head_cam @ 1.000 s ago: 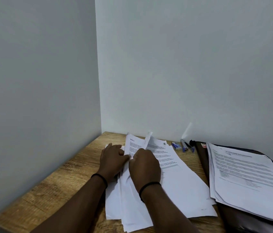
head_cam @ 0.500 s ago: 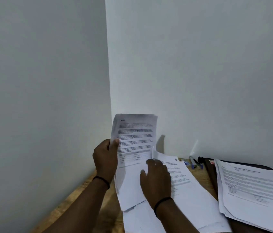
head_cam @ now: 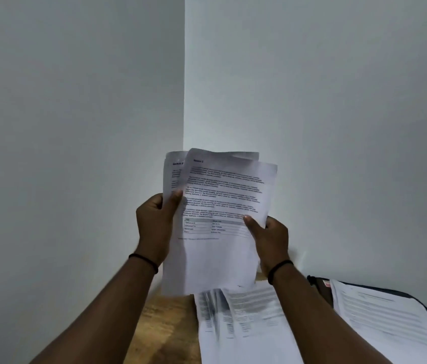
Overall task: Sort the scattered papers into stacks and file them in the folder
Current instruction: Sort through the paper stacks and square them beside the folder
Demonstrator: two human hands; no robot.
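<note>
I hold printed sheets (head_cam: 217,195) upright in front of the wall corner, fanned slightly so two headings show. My left hand (head_cam: 156,227) pinches their left edge, and my right hand (head_cam: 270,237) grips the front sheet's lower right edge. Below them more loose papers (head_cam: 244,316) lie blurred on the wooden table (head_cam: 165,321). At the right a dark folder (head_cam: 321,287) lies open with a stack of printed pages (head_cam: 385,311) on it.
Two plain walls meet in a corner right behind the table, close to the raised sheets. The table's left edge runs along the left wall. Both wrists wear thin black bands.
Both hands have lifted sheets off the table pile and raised them higher. My right hand left the pile and took the front sheet. The view has tilted upward.
</note>
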